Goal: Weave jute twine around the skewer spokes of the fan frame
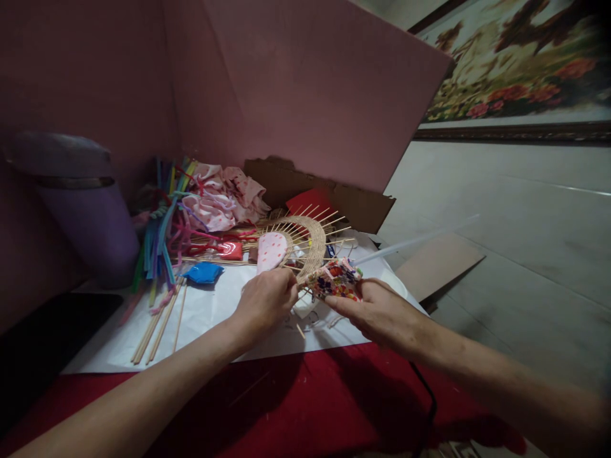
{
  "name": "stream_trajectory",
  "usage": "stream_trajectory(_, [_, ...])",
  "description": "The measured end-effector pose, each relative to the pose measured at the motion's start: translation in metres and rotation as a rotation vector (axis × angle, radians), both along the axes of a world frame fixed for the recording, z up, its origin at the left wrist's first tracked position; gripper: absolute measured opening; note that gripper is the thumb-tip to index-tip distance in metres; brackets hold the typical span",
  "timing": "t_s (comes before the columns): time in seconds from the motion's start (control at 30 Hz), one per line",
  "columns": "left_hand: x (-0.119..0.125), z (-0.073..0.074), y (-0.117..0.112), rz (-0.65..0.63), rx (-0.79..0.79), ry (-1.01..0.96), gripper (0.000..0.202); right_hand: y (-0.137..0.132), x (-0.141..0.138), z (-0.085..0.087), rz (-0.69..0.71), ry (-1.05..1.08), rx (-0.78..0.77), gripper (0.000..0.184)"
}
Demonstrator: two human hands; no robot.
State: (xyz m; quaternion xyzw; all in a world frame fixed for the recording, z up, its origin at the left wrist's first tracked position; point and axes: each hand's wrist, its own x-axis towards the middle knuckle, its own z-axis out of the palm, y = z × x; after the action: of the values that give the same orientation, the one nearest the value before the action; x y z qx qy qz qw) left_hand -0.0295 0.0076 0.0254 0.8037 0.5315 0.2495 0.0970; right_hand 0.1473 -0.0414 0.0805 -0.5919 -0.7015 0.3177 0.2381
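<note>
A half-round fan frame [309, 240] of thin wooden sticks woven with tan twine lies on white paper [214, 312]. My left hand [265, 304] is closed around the near ends of its sticks, beside a pink spotted fabric piece [271, 250]. My right hand [377, 310] pinches a small flowered fabric piece [334, 280] against the frame's near edge.
Loose wooden sticks [160, 321], coloured pipe cleaners [160, 235], pink cloth [219, 197], a blue scrap [204, 273] and a red shiny item [230, 249] lie at left. A purple cylinder [86, 210] stands far left. Brown cardboard [334, 194] and a pink board [296, 83] stand behind; red cloth [310, 401] covers the front.
</note>
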Motion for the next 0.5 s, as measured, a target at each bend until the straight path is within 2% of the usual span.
stream_trajectory(0.23, [0.0000,-0.0001,-0.0003,0.003,0.003,0.000,0.019,0.0004,0.0027,0.0002,0.020,-0.057,0.011,0.026])
stream_trajectory(0.5, [0.0007,-0.0010,-0.0002,-0.001,-0.004,-0.019,0.020,-0.0021,0.0046,0.0015,-0.030,-0.072,-0.002,0.030])
